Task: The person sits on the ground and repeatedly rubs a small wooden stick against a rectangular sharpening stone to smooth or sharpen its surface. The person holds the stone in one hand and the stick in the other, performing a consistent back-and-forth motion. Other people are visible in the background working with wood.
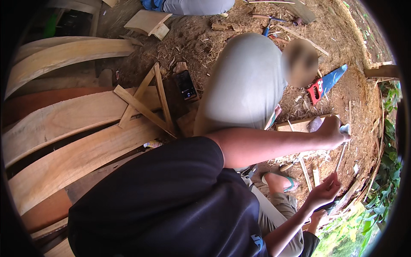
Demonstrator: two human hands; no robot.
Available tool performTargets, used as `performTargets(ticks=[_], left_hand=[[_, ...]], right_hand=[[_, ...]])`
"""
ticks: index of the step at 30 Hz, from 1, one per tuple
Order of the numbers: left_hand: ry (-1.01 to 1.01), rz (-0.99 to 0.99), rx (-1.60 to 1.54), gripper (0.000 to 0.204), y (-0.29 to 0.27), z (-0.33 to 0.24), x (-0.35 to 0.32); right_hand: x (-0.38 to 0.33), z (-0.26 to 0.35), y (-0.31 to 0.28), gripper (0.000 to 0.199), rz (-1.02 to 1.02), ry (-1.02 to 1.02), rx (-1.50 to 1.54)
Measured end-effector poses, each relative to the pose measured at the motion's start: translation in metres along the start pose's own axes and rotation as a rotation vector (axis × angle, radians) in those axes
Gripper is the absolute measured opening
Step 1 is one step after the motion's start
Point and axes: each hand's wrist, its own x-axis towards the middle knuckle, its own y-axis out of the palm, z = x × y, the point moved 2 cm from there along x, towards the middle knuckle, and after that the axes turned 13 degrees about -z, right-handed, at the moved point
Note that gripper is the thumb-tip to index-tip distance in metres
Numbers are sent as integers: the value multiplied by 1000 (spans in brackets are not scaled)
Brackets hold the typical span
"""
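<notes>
My left arm reaches across to the right, and my left hand (pixel 330 134) is closed around a small object with a pale blue-white end (pixel 344 128). A thin grey rod (pixel 341 157) runs down from it to my right hand (pixel 324 192). The fingers of my right hand are pinched on the rod's lower end. Whether the rod and the pale-ended object are one piece is hidden by my left fingers. Beside my left hand, a wooden board (pixel 297 127) lies on the ground with a pale lump (pixel 314 124) on it.
A red-handled saw with a blue blade (pixel 332 80) lies beyond my raised knee (pixel 244 81). A phone (pixel 185 85), crossed wood strips (pixel 143 106) and long curved planks (pixel 68 115) are at left. Another person's leg (pixel 199 6) shows at the top. Wood shavings cover the ground.
</notes>
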Motion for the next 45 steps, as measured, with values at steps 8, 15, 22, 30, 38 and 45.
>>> performTargets(ticks=[8,15,22,30,38,45], left_hand=[[31,15,64,29,7,10,2],[26,19,57,30,8,13,3],[45,34,63,29,7,13,3],[54,44,78,27,9,15,0],[270,400,79,26,22,-1,-28],[187,662,51,52,-24,-81,-38]], right_hand=[[-4,-9,-4,5,195,1206,852],[-6,-11,-1,5,204,1333,892],[-9,-14,1,4,256,1303,957],[-10,-13,3,15,259,1300,916],[26,12,3,17,308,743,438],[76,85,2,32,422,657,480]])
